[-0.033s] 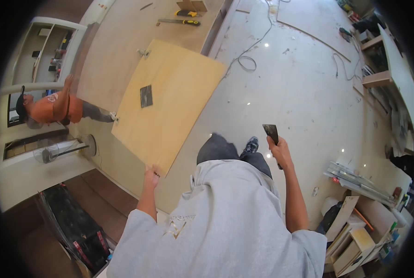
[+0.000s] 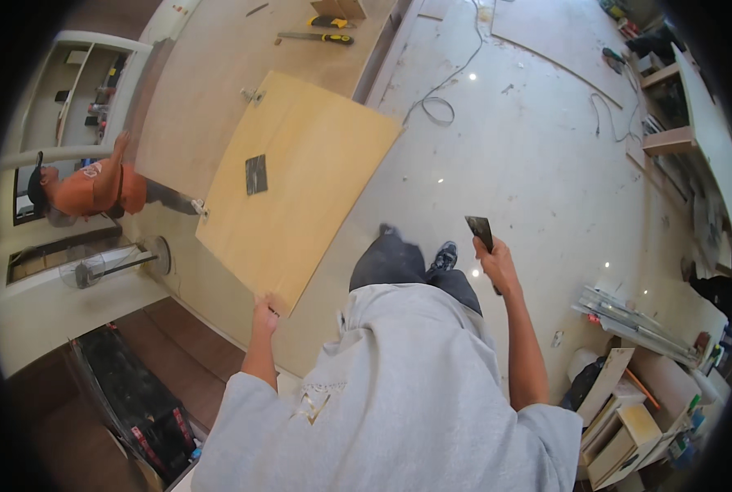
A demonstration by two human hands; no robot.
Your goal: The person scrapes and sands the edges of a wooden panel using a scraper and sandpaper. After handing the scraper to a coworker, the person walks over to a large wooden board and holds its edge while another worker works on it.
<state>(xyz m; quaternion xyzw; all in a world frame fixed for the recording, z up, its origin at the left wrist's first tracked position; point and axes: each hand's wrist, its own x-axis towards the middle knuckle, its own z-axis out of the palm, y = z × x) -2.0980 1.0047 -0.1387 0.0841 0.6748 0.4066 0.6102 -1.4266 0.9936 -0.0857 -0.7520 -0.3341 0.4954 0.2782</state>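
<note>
My left hand point(image 2: 264, 315) grips the near corner of a large light wooden panel point(image 2: 317, 197), holding it tilted above the floor. The panel has a small dark square patch point(image 2: 256, 174) near its left edge and metal hinges point(image 2: 200, 209) along that edge. Off to the right, level with my bent knee, my right hand point(image 2: 499, 264) holds a flat dark scraper-like tool point(image 2: 480, 230) with its blade pointing up. The two hands are well apart, and I wear a grey sweatshirt and dark trousers.
A person in an orange shirt point(image 2: 95, 189) stands at the left by white shelving. A yellow-handled saw point(image 2: 317, 37) lies on a board at the top. A cable point(image 2: 440, 107) loops across the pale floor. Metal rails point(image 2: 628, 316) and stacked boards point(image 2: 620, 410) sit at lower right.
</note>
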